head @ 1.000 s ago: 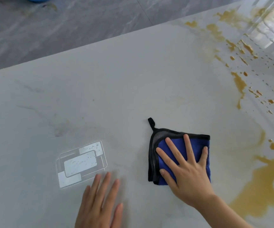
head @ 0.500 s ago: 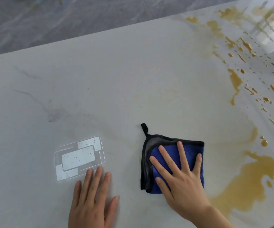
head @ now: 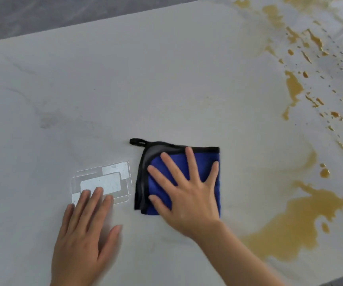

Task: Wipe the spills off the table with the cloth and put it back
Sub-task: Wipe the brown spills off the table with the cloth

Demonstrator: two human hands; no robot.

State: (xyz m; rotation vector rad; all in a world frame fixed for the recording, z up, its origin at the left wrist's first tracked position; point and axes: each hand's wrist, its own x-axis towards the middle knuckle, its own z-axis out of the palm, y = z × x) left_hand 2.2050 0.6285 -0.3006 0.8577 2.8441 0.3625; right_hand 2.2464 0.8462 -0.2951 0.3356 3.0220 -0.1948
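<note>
A folded blue cloth (head: 202, 162) with black trim and a small hanging loop lies flat on the pale marble table (head: 146, 79). My right hand (head: 185, 193) presses down on it with fingers spread and straight. My left hand (head: 84, 234) rests flat on the table to the left of the cloth, fingers straight, its fingertips over a bright light patch (head: 113, 178). A large brownish-yellow puddle (head: 302, 221) lies to the right of the cloth, apart from it. Smaller splashes and drops (head: 294, 87) run up the right side.
The table's far edge (head: 104, 19) runs across the top left, with dark grey floor beyond. A faint yellowish smear (head: 306, 159) arcs between the cloth and the drops. The table's near edge shows at the bottom right corner.
My right hand has slid the cloth leftward, away from the puddle and closer to the light patch. My left hand has moved forward, its fingertips now over that patch.
</note>
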